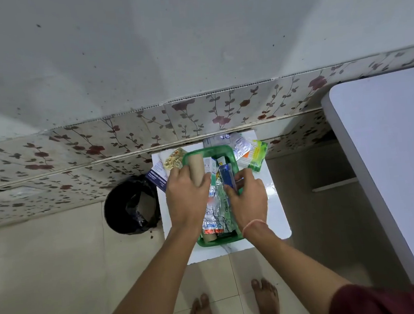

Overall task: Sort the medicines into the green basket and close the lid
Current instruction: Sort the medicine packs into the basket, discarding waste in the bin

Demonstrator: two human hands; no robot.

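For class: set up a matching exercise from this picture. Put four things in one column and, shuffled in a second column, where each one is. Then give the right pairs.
Things
1. tan roll
2. blue tube
3. black bin
4. green packet

Places
A. on the floor, left of the white table
B. on the table, right of the green basket
C. in the right hand
D. in the left hand

Pairs: 1-D, 2-C, 3-A, 4-B
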